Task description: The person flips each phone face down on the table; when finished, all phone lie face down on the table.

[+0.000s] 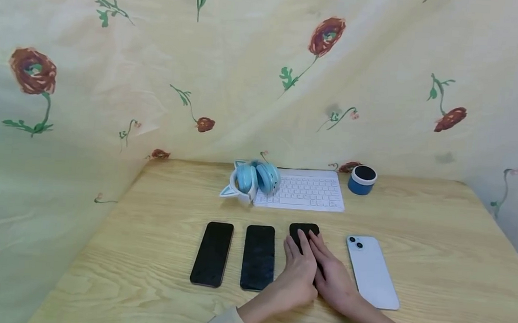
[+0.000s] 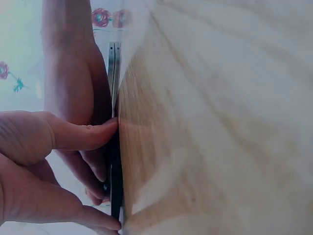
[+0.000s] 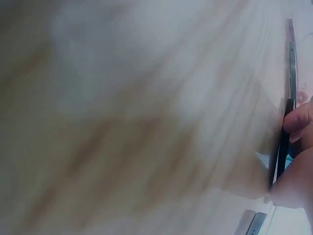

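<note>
A black phone (image 1: 305, 229) lies flat on the wooden table under both hands, its far end showing past the fingertips. My left hand (image 1: 297, 273) holds it from the left, one finger stretched across its dark face. In the left wrist view, thumb and fingers come down at separate spots along the phone (image 2: 116, 188), close to the tabletop. From the right, my right hand (image 1: 334, 281) grips the same phone, its fingers along the right side against the left hand. The right wrist view shows a thumb and a finger at the phone's thin edge (image 3: 283, 152). Most of the phone is hidden.
Two dark phones, one farther left (image 1: 212, 254) and one nearer (image 1: 258, 258), lie left of the hands. A pale phone (image 1: 373, 272) lies back up at right. Behind are blue cat-ear headphones (image 1: 250, 181), a white keyboard (image 1: 309, 191) and a blue-white round object (image 1: 362, 181).
</note>
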A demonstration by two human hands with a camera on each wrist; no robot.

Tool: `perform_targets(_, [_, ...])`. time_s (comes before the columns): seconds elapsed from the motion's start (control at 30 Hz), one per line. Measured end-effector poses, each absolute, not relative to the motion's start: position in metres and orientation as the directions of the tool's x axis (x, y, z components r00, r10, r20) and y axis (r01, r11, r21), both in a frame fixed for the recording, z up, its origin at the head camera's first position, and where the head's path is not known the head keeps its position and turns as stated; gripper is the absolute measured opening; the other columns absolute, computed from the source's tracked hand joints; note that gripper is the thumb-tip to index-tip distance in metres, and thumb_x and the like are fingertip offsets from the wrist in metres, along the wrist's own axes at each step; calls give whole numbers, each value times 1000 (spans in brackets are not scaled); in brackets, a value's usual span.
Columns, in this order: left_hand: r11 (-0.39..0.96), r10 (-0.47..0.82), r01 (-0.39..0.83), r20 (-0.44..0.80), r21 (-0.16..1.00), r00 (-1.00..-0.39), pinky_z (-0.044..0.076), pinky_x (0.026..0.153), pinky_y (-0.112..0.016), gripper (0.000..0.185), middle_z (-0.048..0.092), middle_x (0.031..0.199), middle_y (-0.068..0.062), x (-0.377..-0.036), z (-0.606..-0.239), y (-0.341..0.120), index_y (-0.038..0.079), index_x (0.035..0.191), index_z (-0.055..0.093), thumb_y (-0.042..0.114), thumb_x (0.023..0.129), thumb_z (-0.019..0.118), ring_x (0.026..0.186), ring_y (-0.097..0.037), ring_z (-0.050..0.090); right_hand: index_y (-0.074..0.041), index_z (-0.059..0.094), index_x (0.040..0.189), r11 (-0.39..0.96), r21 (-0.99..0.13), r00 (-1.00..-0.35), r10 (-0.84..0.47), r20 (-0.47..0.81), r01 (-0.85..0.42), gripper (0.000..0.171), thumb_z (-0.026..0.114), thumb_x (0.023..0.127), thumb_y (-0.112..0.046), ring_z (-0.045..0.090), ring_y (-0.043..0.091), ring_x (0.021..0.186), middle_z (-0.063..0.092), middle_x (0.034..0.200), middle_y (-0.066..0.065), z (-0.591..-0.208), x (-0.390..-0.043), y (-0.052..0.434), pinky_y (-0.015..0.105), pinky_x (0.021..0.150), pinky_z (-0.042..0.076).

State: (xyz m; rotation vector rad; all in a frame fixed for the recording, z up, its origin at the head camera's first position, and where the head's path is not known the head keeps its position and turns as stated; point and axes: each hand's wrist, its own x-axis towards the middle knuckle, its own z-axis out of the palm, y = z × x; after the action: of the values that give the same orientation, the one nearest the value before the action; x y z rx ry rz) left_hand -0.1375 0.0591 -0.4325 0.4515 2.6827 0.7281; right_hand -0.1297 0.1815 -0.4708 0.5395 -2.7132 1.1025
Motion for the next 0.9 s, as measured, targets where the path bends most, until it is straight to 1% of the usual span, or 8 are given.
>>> perform_targets(0.2, [890,377,299,-187,346,-907,26,112,-40,114,6,156,-32,-132,-423,71,-4,153,3,20,75,81,144,-42,7,10,40,142,614,-662,-901,-341,269,-430,50,54,95,3,31,42,137,33,151,25,-460,-137,196,37,108,25])
perform_targets(0.23, [892,378,309,-171,329,-910,28,111,-41,115,7,156,-32,-129,-421,76,-5,153,4,25,74,82,144,-42,9,9,40,142,600,-668,-895,-359,266,-440,49,54,96,1,32,43,136,33,150,26,-457,-138,202,36,109,25])
perform_targets(0.4, [906,391,352,-141,236,-910,28,110,-48,122,6,159,-25,-118,-416,115,1,155,4,51,74,80,145,-39,8,6,43,143,587,-642,-865,-406,295,-494,49,54,97,-6,33,51,132,36,148,28,-447,-135,240,8,103,11])
perform_targets(0.53, [904,420,401,-144,147,-896,28,109,-49,124,6,159,-23,-112,-422,145,3,156,5,62,72,75,145,-39,6,6,50,138,658,-545,-855,-381,353,-519,47,59,93,-2,36,56,128,43,143,28,-447,-127,269,8,104,9])
perform_targets(0.67, [886,464,447,-193,125,-865,29,110,-43,120,7,159,-22,-108,-431,164,3,155,9,69,74,68,145,-36,8,9,49,137,721,-537,-897,-309,316,-438,45,57,96,-5,30,56,132,42,144,28,-452,-121,291,20,112,10])
perform_targets(0.73, [883,469,453,-227,120,-854,27,110,-41,116,8,159,-21,-107,-434,170,4,155,11,71,77,63,145,-35,8,11,45,139,741,-543,-917,-279,285,-394,45,53,99,-8,28,54,133,39,146,29,-454,-118,297,20,112,9])
perform_targets(0.8, [881,473,460,-237,111,-849,26,111,-42,112,8,159,-21,-107,-436,174,4,155,12,72,80,59,145,-36,7,12,42,140,753,-543,-927,-262,270,-371,45,49,102,-10,28,54,134,37,147,30,-456,-115,302,19,111,8])
perform_targets(0.9, [888,460,450,-239,97,-855,22,112,-45,110,8,159,-22,-107,-436,178,4,155,12,72,82,56,145,-38,8,12,39,142,759,-537,-927,-254,277,-368,45,46,103,-11,31,53,133,35,147,31,-458,-113,304,8,104,6])
